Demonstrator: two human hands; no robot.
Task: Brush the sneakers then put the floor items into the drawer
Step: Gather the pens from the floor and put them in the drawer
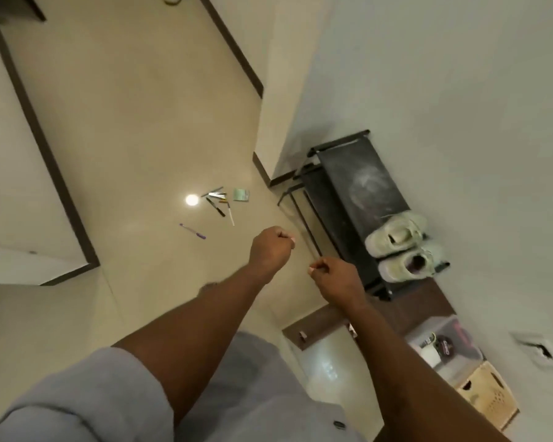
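**Beside the shoe rack: both fists closed, sneakers shelved, small items on the floor**

On the top shelf of a black shoe rack (364, 186), against the white wall, the pair of pale sneakers (396, 234) sits side by side, openings facing the camera. The far end of that shelf carries a whitish smear.

The left hand (270, 250) and right hand (336, 275) are held out over the floor (125, 122), near each other but apart, just short of the rack. Each has its fingers curled in tight. No held object can be seen. A pale speck at each fingertip is too small to identify.

Further out on the floor lies a loose cluster of pens (217, 200), with a green pad (241, 195) just beside it and a purple pen (192, 231) lying apart, nearer the person. The individual pens are too small to count.

Below the right forearm, a brown panel (329, 323) with two small handles is partly hidden. Whether it is the drawer cannot be told. Near it stand a clear box (460, 333), its contents blurred, and a beige basket (489, 400).
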